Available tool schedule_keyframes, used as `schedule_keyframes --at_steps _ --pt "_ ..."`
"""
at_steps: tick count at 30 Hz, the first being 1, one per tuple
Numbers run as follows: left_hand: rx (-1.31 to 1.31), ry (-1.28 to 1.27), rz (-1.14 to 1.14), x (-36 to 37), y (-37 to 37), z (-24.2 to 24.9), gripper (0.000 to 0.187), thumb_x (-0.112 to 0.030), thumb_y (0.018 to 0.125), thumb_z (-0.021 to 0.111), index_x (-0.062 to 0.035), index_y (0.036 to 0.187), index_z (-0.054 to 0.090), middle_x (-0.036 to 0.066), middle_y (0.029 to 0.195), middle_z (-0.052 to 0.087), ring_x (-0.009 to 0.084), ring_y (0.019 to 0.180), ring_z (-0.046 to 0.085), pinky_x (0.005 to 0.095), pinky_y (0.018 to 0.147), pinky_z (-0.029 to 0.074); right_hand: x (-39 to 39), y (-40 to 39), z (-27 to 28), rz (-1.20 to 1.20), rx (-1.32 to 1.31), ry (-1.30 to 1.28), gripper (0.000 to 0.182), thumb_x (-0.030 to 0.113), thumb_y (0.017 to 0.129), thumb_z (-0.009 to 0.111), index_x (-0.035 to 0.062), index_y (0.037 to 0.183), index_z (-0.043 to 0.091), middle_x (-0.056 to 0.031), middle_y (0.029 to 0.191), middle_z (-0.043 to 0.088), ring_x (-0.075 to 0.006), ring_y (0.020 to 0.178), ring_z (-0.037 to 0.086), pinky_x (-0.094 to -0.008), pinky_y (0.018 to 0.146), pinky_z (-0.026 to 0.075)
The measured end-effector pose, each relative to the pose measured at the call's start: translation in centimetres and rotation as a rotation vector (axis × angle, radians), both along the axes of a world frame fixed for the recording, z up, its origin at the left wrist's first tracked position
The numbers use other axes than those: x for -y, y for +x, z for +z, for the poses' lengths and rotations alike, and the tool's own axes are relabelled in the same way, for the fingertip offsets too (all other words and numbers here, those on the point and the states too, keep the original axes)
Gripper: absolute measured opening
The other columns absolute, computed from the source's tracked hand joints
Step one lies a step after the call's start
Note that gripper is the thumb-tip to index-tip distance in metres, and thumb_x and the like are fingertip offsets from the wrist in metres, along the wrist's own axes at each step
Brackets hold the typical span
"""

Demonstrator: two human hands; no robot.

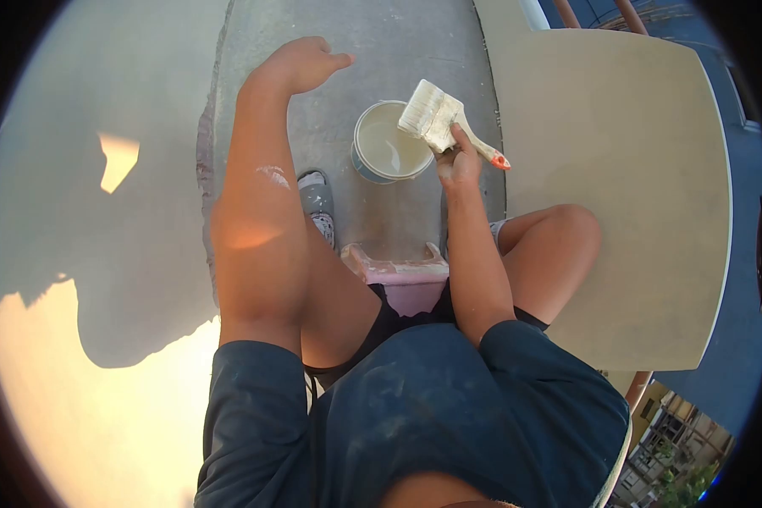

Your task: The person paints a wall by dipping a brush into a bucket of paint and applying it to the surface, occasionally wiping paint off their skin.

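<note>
My right hand [459, 162] grips a wide paintbrush [438, 120], with fingers and thumb around its lower part. The brush has pale, paint-coated bristles and a white handle with a red tip. It is held over the right rim of a paint bucket [371, 161], which stands on the floor with whitish liquid inside. My left hand [300, 66] hangs to the left of the bucket, touching nothing that I can see. Its fingers look curled in, with one digit sticking out to the right. White paint smears the left forearm.
Between my legs is a paint-stained pink stool [406, 275]. My sandalled foot [317, 199] rests on the grey floor [372, 42]. A pale wall [144, 237] rises at left, and a beige panel [618, 195] borders the right side. Metal bars [631, 15] show beyond the panel.
</note>
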State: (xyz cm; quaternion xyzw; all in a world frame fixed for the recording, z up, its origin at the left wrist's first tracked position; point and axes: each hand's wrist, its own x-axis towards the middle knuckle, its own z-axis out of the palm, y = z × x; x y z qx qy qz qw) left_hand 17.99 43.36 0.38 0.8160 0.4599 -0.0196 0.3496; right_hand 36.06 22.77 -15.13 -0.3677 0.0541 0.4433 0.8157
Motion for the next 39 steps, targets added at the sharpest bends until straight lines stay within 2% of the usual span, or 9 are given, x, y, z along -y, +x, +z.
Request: schedule_keyframes --at_steps 3,5,11,14,18,25,34,37,39 --pt "-0.034 0.015 -0.011 0.2 0.5 0.2 0.070 -0.051 0.079 0.057 -0.0017 0.127 0.049 0.021 0.128 0.051 0.0327 0.121 0.046 0.0400 0.100 0.036 -0.5 -1.0 -0.8 -0.070 0.390 -0.236 0.038 0.008 0.086 0.058 -0.0009 0.121 0.050 -0.0129 0.116 0.059 -0.0278 0.102 0.060 -0.0398 0.088 0.050" --pt "-0.049 0.021 -0.029 0.2 0.5 0.0 0.070 -0.051 0.079 0.057 -0.0016 0.128 0.049 0.021 0.128 0.051 0.0327 0.121 0.047 0.0399 0.099 0.037 -0.2 -1.3 -4.4 0.257 1.596 -0.601 0.037 0.008 0.080 0.065 -0.0008 0.115 0.058 -0.0123 0.102 0.066 -0.0255 0.089 0.066 -0.0342 0.079 0.053" --pt "-0.022 0.059 -0.049 0.3 0.3 -0.7 0.068 -0.050 0.080 0.057 -0.0006 0.126 0.050 0.021 0.127 0.051 0.0338 0.120 0.047 0.0398 0.099 0.037 -0.1 -0.3 -6.5 0.166 1.224 -0.535 0.036 0.005 0.077 0.067 -0.0023 0.111 0.061 -0.0122 0.096 0.067 -0.0175 0.083 0.065 -0.0289 0.075 0.050" --pt "-0.012 0.015 -0.001 -0.7 0.2 -0.6 0.066 -0.047 0.081 0.056 0.0018 0.125 0.050 0.022 0.128 0.050 0.0343 0.120 0.047 0.0396 0.099 0.037 -0.1 0.5 -2.0 0.211 0.625 -0.414 0.040 0.003 0.076 0.068 -0.0054 0.113 0.058 -0.0121 0.096 0.065 -0.0199 0.082 0.065 -0.0295 0.068 0.053" --pt "0.034 0.006 -0.030 -1.0 0.3 -1.1 0.065 -0.046 0.081 0.058 0.0032 0.124 0.051 0.024 0.123 0.054 0.0338 0.116 0.051 0.0379 0.096 0.039 0.9 1.3 6.3 0.114 0.437 -0.246 0.046 0.004 0.077 0.068 -0.0071 0.119 0.051 -0.0146 0.102 0.061 -0.0219 0.085 0.065 -0.0345 0.068 0.057" --pt "0.068 -0.042 -0.046 -0.5 1.7 -1.6 0.062 -0.044 0.082 0.058 0.0036 0.122 0.051 0.024 0.116 0.057 0.0326 0.111 0.053 0.0374 0.094 0.039 7.6 8.8 22.9 -0.152 0.962 -0.133 0.041 0.008 0.077 0.070 -0.0080 0.112 0.057 -0.0118 0.094 0.063 -0.0163 0.079 0.062 -0.0275 0.062 0.052" --pt "0.063 -0.037 -0.086 -0.6 3.6 -2.4 0.061 -0.044 0.082 0.058 0.0034 0.121 0.053 0.024 0.115 0.057 0.0325 0.110 0.053 0.0369 0.094 0.039 21.0 21.0 32.0 -0.379 1.969 -1.033 0.039 0.015 0.074 0.072 0.0065 0.111 0.064 -0.0085 0.083 0.067 -0.0146 0.070 0.063 -0.0275 0.066 0.049" --pt "0.050 -0.057 -0.096 -0.3 4.0 -2.3 0.061 -0.043 0.082 0.058 0.0038 0.121 0.053 0.024 0.115 0.057 0.0325 0.110 0.054 0.0367 0.094 0.039 22.1 21.0 34.5 -0.330 1.955 -1.449 0.038 0.015 0.073 0.072 0.0084 0.111 0.065 -0.0106 0.081 0.067 -0.0164 0.070 0.064 -0.0281 0.067 0.050" --pt "0.041 -0.080 -0.093 -0.2 4.1 -2.0 0.061 -0.043 0.082 0.058 0.0040 0.120 0.053 0.024 0.116 0.057 0.0325 0.110 0.053 0.0368 0.094 0.039 22.9 21.2 35.5 -0.370 2.009 -1.385 0.038 0.015 0.074 0.072 0.0076 0.110 0.065 -0.0092 0.079 0.067 -0.0148 0.067 0.063 -0.0293 0.064 0.050"
